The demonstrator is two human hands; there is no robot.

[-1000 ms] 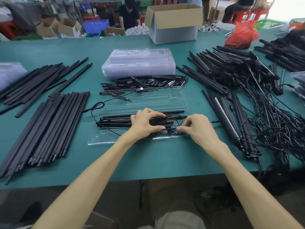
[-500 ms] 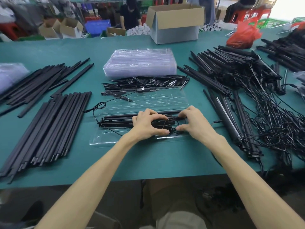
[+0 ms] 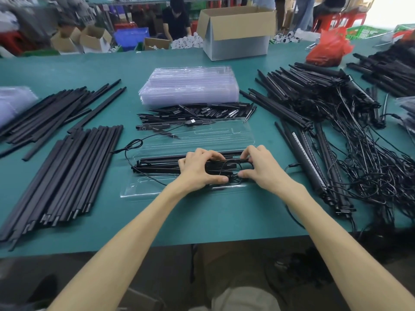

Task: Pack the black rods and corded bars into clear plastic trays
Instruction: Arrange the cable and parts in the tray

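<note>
My left hand (image 3: 199, 170) is curled over the bundle of corded bars (image 3: 161, 164) that lies lengthwise in the near half of the open clear tray (image 3: 155, 192). Its fingers are on the far side and its thumb on the near side, clamping the bars down. My right hand (image 3: 263, 168) is closed at their right end, pinching the coiled cord (image 3: 231, 170) that loops between my two thumbs. I take the step to be tucking that coil flat against the bars. To do it well I should pin the bundle with the left hand and press the loop down inside the tray wall, so nothing springs over the rim. One loose cord tail (image 3: 134, 144) runs out past the tray's left end onto the teal table (image 3: 224, 221) and back across the tray's bare far half, so it needs gathering in too. Just left of the tray lies a neat pile of black rods (image 3: 74, 167), well out of the way. To the right, the heap of tangled corded bars (image 3: 336, 153) comes close to my right wrist, and its stray leads could snag as I work. Behind the tray sits a row of small black pieces (image 3: 197, 111), then the stack of empty trays (image 3: 190, 86). Farthest off are a cardboard box (image 3: 238, 30) and a red bag (image 3: 327, 48).
</note>
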